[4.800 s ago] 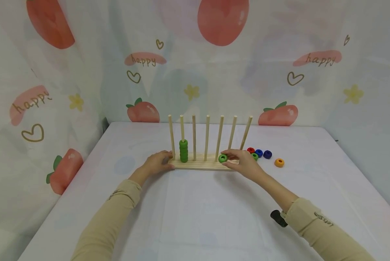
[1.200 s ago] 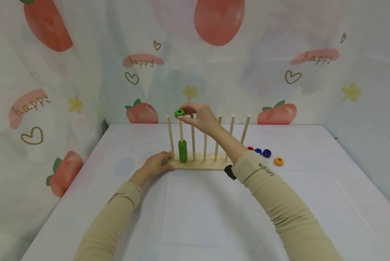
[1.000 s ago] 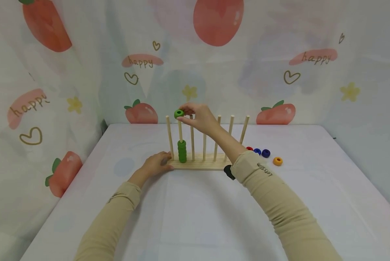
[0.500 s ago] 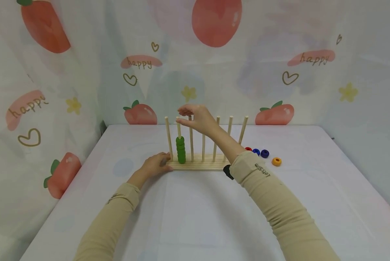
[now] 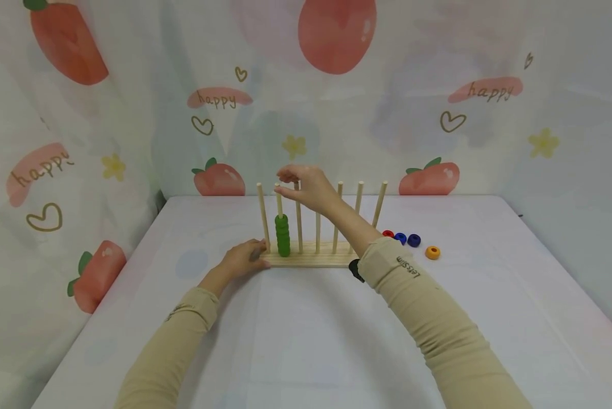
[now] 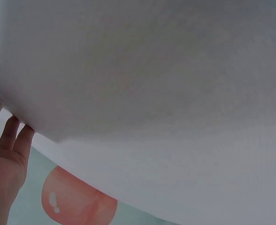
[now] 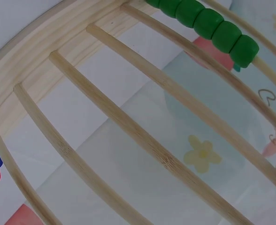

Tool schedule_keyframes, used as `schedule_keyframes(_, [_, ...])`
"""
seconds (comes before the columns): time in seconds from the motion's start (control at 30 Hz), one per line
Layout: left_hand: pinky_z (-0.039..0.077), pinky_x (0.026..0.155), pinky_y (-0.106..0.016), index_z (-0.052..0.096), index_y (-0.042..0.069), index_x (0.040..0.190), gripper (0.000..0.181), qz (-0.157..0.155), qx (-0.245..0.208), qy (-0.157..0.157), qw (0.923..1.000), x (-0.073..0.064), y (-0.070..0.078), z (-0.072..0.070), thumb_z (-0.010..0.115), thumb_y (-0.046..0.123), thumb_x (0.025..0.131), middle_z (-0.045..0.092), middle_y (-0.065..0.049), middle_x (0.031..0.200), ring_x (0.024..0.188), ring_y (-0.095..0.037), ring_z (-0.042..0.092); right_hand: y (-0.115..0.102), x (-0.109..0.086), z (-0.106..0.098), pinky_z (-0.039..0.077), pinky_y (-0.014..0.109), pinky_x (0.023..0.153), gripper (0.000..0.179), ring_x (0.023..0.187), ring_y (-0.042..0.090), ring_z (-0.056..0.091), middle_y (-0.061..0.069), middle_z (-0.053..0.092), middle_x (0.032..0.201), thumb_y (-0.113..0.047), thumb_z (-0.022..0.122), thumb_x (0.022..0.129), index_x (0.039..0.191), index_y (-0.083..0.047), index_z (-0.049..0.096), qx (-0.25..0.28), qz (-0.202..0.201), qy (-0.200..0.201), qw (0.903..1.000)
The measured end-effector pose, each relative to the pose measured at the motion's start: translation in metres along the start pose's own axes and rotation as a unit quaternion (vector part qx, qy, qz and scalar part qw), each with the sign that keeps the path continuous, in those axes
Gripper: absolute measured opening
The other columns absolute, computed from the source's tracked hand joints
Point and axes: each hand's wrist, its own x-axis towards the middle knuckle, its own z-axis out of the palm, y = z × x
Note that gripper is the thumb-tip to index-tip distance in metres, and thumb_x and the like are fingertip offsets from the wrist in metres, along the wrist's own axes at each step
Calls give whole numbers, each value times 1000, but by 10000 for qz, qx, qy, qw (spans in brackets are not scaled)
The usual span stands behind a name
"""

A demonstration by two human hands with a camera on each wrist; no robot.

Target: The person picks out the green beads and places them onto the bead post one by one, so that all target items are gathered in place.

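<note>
1. Wooden rack (image 5: 311, 259): middle of the head frame, long axis running left to right, rods upright.
2. Green beads (image 5: 282, 236): stacked on the second rod (image 5: 279, 207) from the left; column vertical, bare rod above it.
3. Key relation: the column lies below and slightly left of the right hand (image 5: 311, 186), which is up at that rod's top. Left hand (image 5: 238, 260) is left of the column, low, at the base's left end.
4. Right hand: thumb and fingers parted, moderately wide, no bead seen between them. Contact with the rod: can't tell.
5. Left hand: grips the rack's left end, thumb front, fingers behind.
6. Loose beads, right of the rack: red bead (image 5: 388, 233), blue bead (image 5: 400, 238), purple bead (image 5: 414, 240) close together; orange bead (image 5: 432, 253) apart, farther right.
7. Writing: right sleeve (image 5: 438, 318) looks like "Let'sSlim"; left sleeve (image 5: 170, 335) lettering unreadable. Backdrop (image 5: 367, 125) reads "happy" several times. No label seen on the rack.
</note>
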Motion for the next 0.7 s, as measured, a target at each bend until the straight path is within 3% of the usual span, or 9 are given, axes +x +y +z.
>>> schedule_keyframes(0.43, [36, 106, -52, 49, 3, 137, 60, 63, -4, 47, 10000, 0, -1, 1, 66, 34, 88, 48, -19, 139, 129, -38, 44, 1, -5, -6, 50, 36, 94, 31, 105, 28, 63, 20, 66, 112, -13, 65, 89, 115, 5, 62, 523, -15, 88, 9986])
schedule_keyframes(0.7, [36, 106, -53, 48, 3, 137, 59, 89, 11, 84, 9999, 2, -1, 3, 66, 32, 88, 47, -21, 139, 129, -40, 44, 3, -18, -10, 50, 40, 93, 29, 101, 27, 62, 19, 66, 114, -10, 64, 90, 115, 5, 63, 411, -243, 294, 9984])
